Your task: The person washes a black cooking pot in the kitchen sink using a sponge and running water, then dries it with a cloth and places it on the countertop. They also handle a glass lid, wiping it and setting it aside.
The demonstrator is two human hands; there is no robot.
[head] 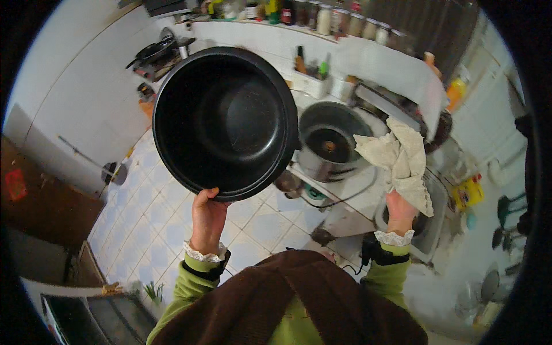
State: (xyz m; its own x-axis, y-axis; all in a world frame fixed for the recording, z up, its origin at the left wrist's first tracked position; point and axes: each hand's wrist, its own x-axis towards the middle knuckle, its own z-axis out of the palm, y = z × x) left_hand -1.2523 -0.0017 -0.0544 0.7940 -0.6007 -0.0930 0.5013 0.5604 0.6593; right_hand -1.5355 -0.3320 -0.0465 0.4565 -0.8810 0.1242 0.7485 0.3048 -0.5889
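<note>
My left hand (209,217) grips the lower rim of a black inner pot (224,125), which is tilted so that its inside faces the camera; the thumb lies over the rim and the other fingers are hidden behind it. A crumpled cream cloth (405,161) is in my right hand (399,207) and covers most of its fingers. Between the two hands, further off on the counter, stands a round cooker body (317,166), open at the top, with a small central disc visible inside. A dark cord (345,200) curves beside it.
A sink basin (433,235) lies beyond the right wrist, with a yellow packet (468,193) nearby. Jars (340,21) line the shelf at the back. A white utensil holder (312,84) stands behind the cooker body. Tiled floor (258,224) shows below the pot.
</note>
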